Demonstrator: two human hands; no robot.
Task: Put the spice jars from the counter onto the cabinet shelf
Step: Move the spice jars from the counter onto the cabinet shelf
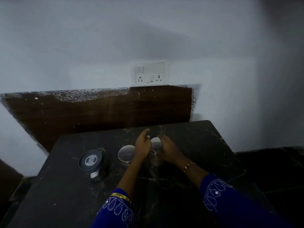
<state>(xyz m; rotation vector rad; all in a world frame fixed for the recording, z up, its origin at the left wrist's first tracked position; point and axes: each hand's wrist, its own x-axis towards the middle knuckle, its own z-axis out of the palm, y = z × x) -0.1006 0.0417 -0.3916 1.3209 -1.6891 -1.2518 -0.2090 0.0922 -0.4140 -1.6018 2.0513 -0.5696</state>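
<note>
Three spice jars stand on the dark marble counter [189, 186]. The left one is a black-lidded jar [91, 162], standing apart. In the middle sits a steel-lidded jar [126, 155]. A second steel-lidded jar [156, 143] is between my hands. My left hand [142, 145] is beside its left side with the fingers relaxed and the index finger stretched forward. My right hand [166, 148] curls round its right side. Much of this jar is hidden by both hands. No cabinet shelf is in view.
Behind the counter rises a brown wooden panel [98, 111] against a white wall, with a white switch and socket plate [150, 72] above it. The counter's right edge drops to a dark floor [271, 165].
</note>
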